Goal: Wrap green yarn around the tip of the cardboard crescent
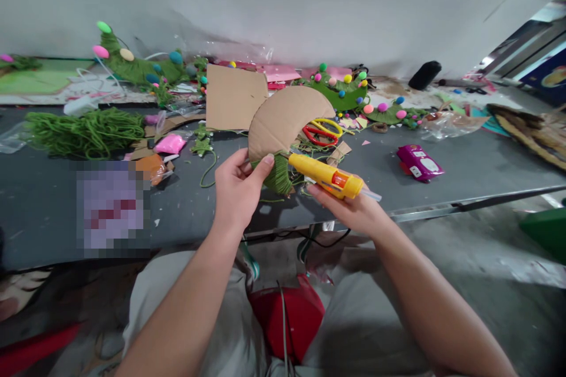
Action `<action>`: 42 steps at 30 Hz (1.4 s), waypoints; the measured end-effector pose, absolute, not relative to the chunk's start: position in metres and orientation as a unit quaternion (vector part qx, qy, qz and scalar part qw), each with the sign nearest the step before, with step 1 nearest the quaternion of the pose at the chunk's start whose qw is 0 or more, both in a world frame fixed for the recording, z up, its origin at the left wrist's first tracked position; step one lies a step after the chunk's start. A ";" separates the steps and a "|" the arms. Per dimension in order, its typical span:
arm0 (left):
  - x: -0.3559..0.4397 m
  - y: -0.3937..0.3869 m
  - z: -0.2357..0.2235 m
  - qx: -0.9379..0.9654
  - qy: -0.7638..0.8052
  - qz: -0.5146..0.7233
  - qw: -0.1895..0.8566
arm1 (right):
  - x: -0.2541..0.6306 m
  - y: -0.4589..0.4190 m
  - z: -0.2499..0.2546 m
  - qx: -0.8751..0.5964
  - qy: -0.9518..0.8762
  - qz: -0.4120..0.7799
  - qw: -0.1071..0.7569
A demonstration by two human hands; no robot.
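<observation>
My left hand [241, 188] pinches the lower end of a brown cardboard crescent [280, 115], thumb on its front face. Green yarn [277, 175] is wound round that lower end; the rest of the crescent is bare. My right hand [349, 203] grips a yellow hot glue gun [325, 174], with a clear glue stick poking out of its back. The nozzle points left and meets the crescent's face by the edge of the wound yarn. Whether glue is coming out is too small to tell.
Behind the crescent lie red-and-yellow-handled scissors [321, 134] and a square cardboard sheet [234, 97]. Left is a heap of green yarn [86, 132]; right, a purple packet [419, 163]. Green crescents with pompoms [137, 68] line the wall. A red stool [287, 318] is below me.
</observation>
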State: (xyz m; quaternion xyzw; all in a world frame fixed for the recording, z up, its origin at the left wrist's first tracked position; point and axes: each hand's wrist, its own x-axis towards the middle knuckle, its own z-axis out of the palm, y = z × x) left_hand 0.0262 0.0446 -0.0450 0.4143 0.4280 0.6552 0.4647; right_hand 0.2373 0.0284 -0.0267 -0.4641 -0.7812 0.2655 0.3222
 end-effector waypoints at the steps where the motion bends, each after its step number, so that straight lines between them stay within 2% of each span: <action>1: 0.026 0.045 -0.045 0.415 0.426 0.656 0.464 | 0.238 0.029 -0.027 -0.463 -0.782 0.266 0.320; 13: 0.025 0.044 -0.044 0.415 0.432 0.656 0.458 | 0.249 0.034 -0.028 -0.481 -0.790 0.211 0.316; 19: 0.023 0.046 -0.045 0.413 0.434 0.665 0.446 | 0.296 0.053 -0.021 -0.605 -0.681 0.174 0.373; 21: 0.024 0.047 -0.045 0.412 0.432 0.665 0.450 | 0.319 0.065 -0.028 -0.664 -0.629 0.130 0.382; 23: 0.025 0.047 -0.046 0.411 0.430 0.664 0.454 | 0.339 0.079 -0.037 -0.721 -0.585 0.111 0.355; 30: 0.028 0.045 -0.046 0.405 0.413 0.657 0.483 | 0.361 0.109 -0.062 -0.787 -0.545 0.087 0.277; 37: 0.027 0.043 -0.045 0.411 0.415 0.653 0.482 | 0.377 0.072 -0.030 -0.785 -0.588 0.082 0.177; 39: 0.028 0.043 -0.045 0.416 0.416 0.651 0.479 | 0.370 0.054 -0.014 -0.764 -0.602 0.083 0.217; 42: 0.030 0.042 -0.045 0.429 0.428 0.640 0.472 | 0.330 0.036 0.003 -0.606 -0.684 0.149 0.378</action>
